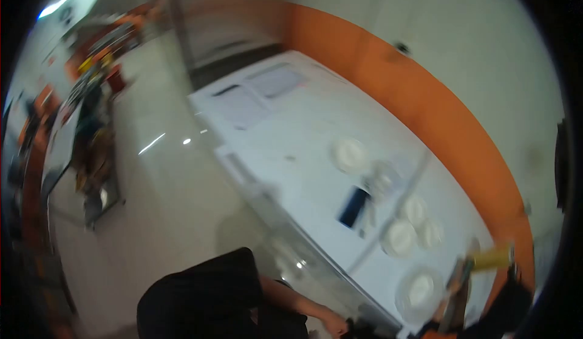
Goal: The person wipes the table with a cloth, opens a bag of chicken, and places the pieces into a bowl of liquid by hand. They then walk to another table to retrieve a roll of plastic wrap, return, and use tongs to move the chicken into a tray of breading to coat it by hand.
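Observation:
My left hand (334, 325) is low in the frame, at the end of a bare forearm and black sleeve, beside the near table edge. A dark thing (352, 328) is at its fingers, which are too blurred to tell whether they grip it. At the lower right, what seems to be my right hand (451, 291) is near a dark sleeve (510, 302). Around it are a dark, blurred object and a yellow cylinder (493, 257); whether it holds either is unclear. A round, pale dish (419, 290) lies next to this hand on the white table (316, 187).
Several round white pieces, including one disc (351, 155), lie on the table with a dark phone-like rectangle (354, 206). Pale sheets (276, 81) are at its far end. An orange-banded wall (388, 78) runs behind. Across the tiled floor (170, 187) is a cluttered bench (67, 138).

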`<state>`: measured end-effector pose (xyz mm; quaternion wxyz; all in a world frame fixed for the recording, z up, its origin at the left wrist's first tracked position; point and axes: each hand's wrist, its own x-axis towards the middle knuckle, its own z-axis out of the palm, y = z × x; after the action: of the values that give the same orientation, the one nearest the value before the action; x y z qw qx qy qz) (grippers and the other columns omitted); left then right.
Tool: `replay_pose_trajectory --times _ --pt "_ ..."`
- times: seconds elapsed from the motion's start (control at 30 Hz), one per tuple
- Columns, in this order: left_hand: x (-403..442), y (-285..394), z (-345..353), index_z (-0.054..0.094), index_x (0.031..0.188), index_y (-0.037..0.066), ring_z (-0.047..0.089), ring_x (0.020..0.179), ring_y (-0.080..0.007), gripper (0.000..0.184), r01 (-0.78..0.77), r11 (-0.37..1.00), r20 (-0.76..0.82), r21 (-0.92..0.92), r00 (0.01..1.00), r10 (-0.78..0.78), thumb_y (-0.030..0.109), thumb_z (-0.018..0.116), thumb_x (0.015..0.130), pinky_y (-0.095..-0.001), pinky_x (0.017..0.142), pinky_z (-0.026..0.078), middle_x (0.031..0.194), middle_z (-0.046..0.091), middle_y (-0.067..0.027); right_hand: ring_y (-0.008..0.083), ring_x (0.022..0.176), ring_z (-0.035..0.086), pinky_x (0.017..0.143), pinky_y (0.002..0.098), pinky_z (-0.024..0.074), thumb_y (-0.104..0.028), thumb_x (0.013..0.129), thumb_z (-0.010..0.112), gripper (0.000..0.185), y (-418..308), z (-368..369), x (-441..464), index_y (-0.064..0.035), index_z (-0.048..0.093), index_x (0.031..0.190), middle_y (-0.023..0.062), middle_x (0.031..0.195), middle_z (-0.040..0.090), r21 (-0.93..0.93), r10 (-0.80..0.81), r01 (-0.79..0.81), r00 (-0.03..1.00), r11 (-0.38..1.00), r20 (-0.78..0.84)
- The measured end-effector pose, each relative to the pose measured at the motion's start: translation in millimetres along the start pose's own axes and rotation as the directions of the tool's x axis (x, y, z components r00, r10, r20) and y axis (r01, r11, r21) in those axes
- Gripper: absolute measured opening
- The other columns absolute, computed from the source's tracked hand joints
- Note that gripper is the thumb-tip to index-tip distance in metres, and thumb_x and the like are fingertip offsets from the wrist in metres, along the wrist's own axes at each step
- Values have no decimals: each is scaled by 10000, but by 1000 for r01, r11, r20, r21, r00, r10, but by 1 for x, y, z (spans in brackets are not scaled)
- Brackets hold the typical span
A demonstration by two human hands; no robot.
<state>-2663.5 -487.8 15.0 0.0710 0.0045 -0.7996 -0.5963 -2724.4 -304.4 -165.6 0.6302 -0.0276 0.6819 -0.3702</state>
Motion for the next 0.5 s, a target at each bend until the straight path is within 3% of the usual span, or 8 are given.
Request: replay_pose_trajectory --times 0.03,0.13,0.2,0.23,0.3,0.43,0.5 --pt "-59 -7 -10 582 729 -14 574 693 -292 258 61 997 25 36 998 -62 241 616 724 -413 619 436 725 596 -184 212 703 557 650 346 475 -245 853 526 216 -13 39 1 -48 532 940 87 812 573 -77 4 1 998 997 61" --pt "-216 -9 -45 578 732 -14 573 688 -298 260 200 980 -206 17 959 -192 244 610 718 -417 607 431 710 593 -184 218 717 557 663 348 473 -242 856 518 219 -23 105 62 -46 532 953 89 831 576 -256 30 17 984 967 178" --pt "-303 5 -78 565 755 -13 561 672 -298 240 460 884 -618 82 720 -317 224 585 724 -424 592 421 684 572 -183 221 727 558 672 349 471 -240 859 512 222 -40 192 67 -45 532 962 90 843 578 -352 54 45 962 935 267" --pt "-327 13 -101 546 759 -6 548 669 -298 220 509 859 -566 -58 692 -448 212 561 736 -424 593 415 687 558 -170 223 732 558 676 349 470 -239 860 510 224 -44 236 73 -44 532 966 91 849 579 -392 63 67 948 918 311" --pt "-366 17 -137 526 776 7 532 661 -289 212 426 900 -753 91 621 -217 218 546 763 -416 597 411 695 551 -157 226 741 558 685 350 469 -238 862 504 227 -46 319 81 -43 533 975 92 861 580 -459 89 103 922 882 378" --pt "-459 45 -203 505 799 39 509 644 -277 211 168 986 -890 -19 447 -93 243 556 795 -416 598 406 716 560 -135 233 760 559 703 352 466 -234 866 494 234 -20 472 86 -41 533 993 95 885 584 -547 134 151 885 824 446" --pt "-544 58 -229 532 851 47 550 701 -284 208 348 937 -912 22 392 -125 238 575 782 -403 623 431 759 584 -135 237 770 559 712 353 464 -232 868 488 239 -2 536 89 -40 533 1002 96 897 586 -592 166 158 875 790 455"
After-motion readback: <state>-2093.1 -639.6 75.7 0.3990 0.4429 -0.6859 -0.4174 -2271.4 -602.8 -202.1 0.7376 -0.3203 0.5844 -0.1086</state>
